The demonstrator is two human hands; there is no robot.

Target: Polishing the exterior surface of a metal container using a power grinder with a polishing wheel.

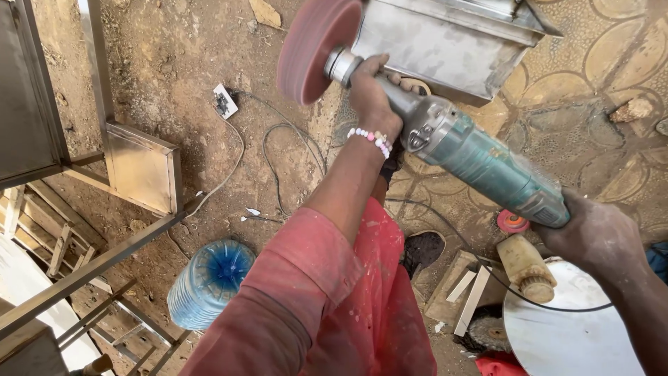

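Observation:
I hold a teal and grey angle grinder (473,157) out in front of me, above the ground. My left hand (372,94), with a bead bracelet on the wrist, grips its metal neck just behind the thick pink buffing wheel (313,49). My right hand (598,237) is closed round the rear handle, where the black cord leaves the tool. The wheel hangs beside the lower edge of a stainless steel box (445,49), and I cannot tell if they touch.
A steel frame with a square plate (139,167) stands at the left. A blue plastic water bottle (209,278) lies on the dirt below. A white socket (225,101) and cables lie on the ground. A round metal sheet (563,334), a brush tool (525,268) and wood scraps sit at lower right.

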